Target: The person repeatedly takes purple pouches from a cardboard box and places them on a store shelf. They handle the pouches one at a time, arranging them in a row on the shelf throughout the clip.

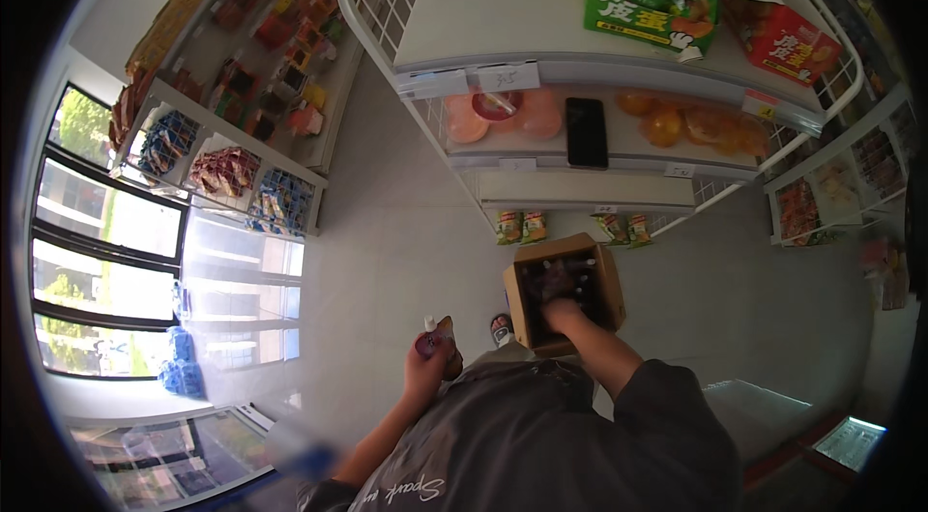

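My left hand (pixel 430 360) is closed around a pouch with a white spout cap (pixel 430 323), at the left of my body. My right hand (pixel 563 314) reaches down into an open cardboard box (pixel 611 280), among dark pouches (pixel 554 276) with pale caps; its fingers are partly hidden in the shade, so what they touch cannot be told. The box stands just in front of me, below the shelf rack. On the rack's middle shelf lies a round purple-rimmed pack (pixel 497 104) with a white spout cap, on pink round packs (pixel 540 122).
A white wire-sided shelf rack (pixel 493 19) stands ahead, holding a green carton (pixel 631 22), a red carton (pixel 790 44), a black smartphone (pixel 586 133) and orange packs (pixel 663 124). Snack shelves (pixel 319 196) stand at the left, a glass-topped freezer (pixel 210 439) at the lower left.
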The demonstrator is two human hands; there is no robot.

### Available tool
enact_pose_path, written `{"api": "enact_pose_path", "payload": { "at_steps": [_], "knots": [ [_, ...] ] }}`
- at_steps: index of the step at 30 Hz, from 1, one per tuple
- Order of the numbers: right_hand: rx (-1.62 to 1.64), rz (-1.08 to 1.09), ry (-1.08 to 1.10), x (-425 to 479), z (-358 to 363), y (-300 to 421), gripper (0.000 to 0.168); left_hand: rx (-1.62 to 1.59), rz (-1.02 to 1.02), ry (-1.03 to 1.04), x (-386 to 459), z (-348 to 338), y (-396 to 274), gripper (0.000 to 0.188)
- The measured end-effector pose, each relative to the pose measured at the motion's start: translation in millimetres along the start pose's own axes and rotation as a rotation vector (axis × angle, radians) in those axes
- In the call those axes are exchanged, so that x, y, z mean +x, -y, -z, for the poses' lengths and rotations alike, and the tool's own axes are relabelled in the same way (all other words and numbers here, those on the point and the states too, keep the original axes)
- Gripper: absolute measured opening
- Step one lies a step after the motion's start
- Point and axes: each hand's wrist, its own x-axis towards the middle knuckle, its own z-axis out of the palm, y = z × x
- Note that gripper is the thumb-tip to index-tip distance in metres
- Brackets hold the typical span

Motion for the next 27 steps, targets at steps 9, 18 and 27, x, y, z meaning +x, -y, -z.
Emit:
{"api": "enact_pose_path", "payload": {
  "at_steps": [9, 18, 27],
  "knots": [
    [0.292, 0.151, -0.221, -128, 95, -20, 0.024, -0.278, 0.029, 0.084, 26, -64, -35, 0.026],
    [0.302, 0.435, -0.474, -273, 219, 15, 0.018, -0.018, -0.315, 0.171, 57, -83, -98, 0.035],
    [0.320, 0.730, -0.281, -368, 363, 53, 0.018, -0.034, -0.753, 0.148, 9, -99, -210, 0.061]
  ]
}}
